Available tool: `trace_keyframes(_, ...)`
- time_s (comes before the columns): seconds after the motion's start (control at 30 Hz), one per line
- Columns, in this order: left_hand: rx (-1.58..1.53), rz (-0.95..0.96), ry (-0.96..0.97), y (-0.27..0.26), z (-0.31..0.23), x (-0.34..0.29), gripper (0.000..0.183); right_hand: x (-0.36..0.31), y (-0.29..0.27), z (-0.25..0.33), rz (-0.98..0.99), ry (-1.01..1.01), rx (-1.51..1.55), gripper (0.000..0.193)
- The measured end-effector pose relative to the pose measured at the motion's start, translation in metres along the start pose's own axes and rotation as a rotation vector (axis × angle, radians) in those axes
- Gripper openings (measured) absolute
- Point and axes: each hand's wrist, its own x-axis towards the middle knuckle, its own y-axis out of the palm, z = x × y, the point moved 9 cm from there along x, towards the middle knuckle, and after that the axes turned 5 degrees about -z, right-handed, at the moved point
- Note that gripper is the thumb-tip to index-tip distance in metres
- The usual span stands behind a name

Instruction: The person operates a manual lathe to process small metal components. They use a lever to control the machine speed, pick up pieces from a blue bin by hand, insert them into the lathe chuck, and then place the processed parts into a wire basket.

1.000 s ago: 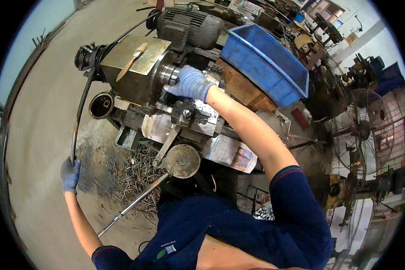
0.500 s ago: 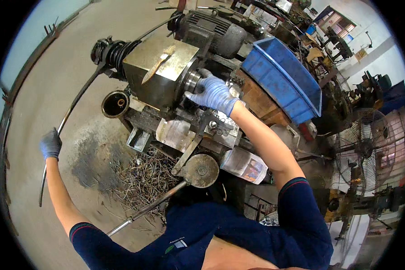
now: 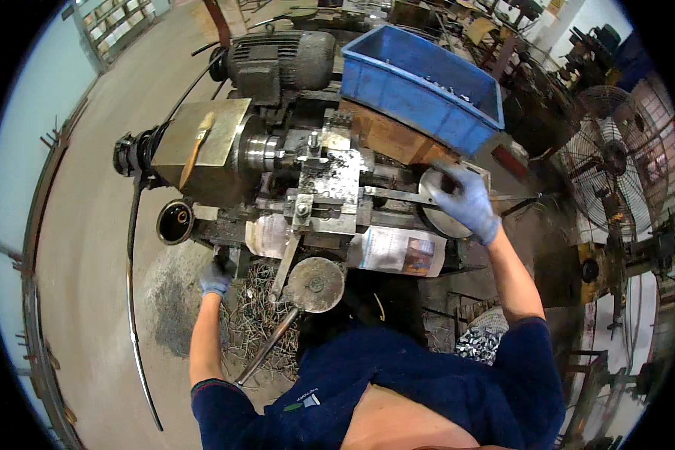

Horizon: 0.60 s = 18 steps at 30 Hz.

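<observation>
My left hand (image 3: 215,278), in a grey-blue glove, is at a small metal tray (image 3: 234,259) low on the machine's near side; its dark fingertips are hard to make out there. My right hand (image 3: 469,201), gloved in light blue, is over a round metal disc (image 3: 436,208) at the machine's right. Its fingers are curved and the thumb stands apart, slightly blurred, with nothing visible between them. A bright chuck (image 3: 261,152) sticks out of the box-shaped headstock (image 3: 229,169), facing a chip-covered tool slide (image 3: 330,180).
A wooden-handled brush (image 3: 196,154) lies on the headstock. Behind stand a motor (image 3: 300,60) and a blue bin (image 3: 420,94) holding small metal parts. A long bar lever (image 3: 131,277) hangs at left. Metal shavings (image 3: 259,319) cover the floor below. A fan (image 3: 615,161) stands at right.
My left hand has let go of the long lever and moved right to the small tray. My right hand has left the chuck and moved right to the disc. The view has shifted.
</observation>
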Motion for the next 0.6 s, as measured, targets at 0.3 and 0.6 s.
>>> trace_keyframes(0.3, 0.188, 0.181, -0.149, -0.088, -0.031, 0.018, 0.03, -0.087, -0.078, -0.243, 0.024, 0.401, -0.398, 0.061)
trace_keyframes(0.6, -0.207, 0.257, -0.018, -0.176, -0.108, -0.072, 0.041, -0.117, -0.074, -0.394, 0.433, 0.605, -0.942, 0.072)
